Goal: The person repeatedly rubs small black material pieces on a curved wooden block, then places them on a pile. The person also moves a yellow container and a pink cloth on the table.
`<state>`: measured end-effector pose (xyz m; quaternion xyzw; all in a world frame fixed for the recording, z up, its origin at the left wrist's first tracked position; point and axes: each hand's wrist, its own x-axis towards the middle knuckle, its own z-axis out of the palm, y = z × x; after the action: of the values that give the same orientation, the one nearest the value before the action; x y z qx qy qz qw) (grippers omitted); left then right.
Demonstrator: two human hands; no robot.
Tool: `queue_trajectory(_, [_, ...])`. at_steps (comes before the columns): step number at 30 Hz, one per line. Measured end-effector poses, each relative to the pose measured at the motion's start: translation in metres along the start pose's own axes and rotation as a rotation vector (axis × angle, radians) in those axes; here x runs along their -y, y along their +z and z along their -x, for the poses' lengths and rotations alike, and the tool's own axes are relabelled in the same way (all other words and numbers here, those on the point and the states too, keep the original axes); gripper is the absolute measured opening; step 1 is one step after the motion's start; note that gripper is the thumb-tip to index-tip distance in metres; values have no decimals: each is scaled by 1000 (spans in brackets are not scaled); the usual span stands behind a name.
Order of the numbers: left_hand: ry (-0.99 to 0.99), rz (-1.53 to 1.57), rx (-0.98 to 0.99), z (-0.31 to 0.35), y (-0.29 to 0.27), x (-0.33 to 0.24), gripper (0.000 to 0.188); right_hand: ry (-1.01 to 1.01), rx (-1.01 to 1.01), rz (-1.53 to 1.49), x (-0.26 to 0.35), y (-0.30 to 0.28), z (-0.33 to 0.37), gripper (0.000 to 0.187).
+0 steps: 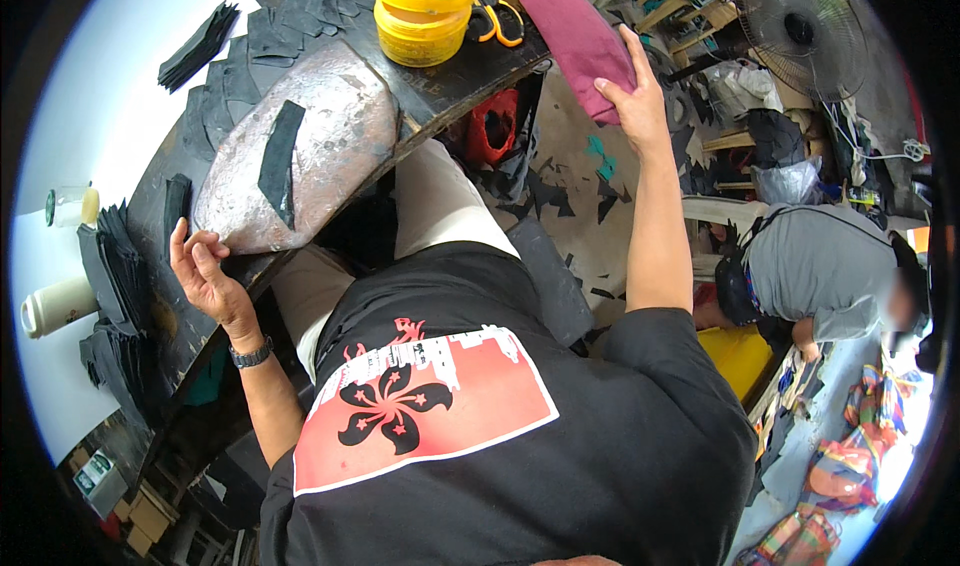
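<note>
My right hand is closed on one end of a maroon cloth bundle, thumb on top, held out past the table's right edge. My left hand rests at the near-left corner of a worn, silvery slab, its fingers loosely bent and apart with nothing visible in them. On the slab lies a single dark strip-shaped piece. Beside my left fingertips is a small stack of black pieces.
A yellow tub and orange-handled scissors stand at the back. Black cut pieces are stacked along the table's left. Another person bends over at the right, below a fan. Scraps litter the floor.
</note>
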<state>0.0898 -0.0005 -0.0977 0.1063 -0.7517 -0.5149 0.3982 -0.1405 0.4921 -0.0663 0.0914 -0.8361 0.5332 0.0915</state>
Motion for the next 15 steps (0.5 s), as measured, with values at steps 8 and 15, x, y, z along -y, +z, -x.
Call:
queue_trajectory(8, [-17, -22, -28, -1, -3, 2, 38, 201, -147, -431, -16, -37, 76, 86])
queue_trajectory(15, [-32, -80, -18, -5, -2, -1, 38, 473, -247, -484, -103, -34, 124, 88])
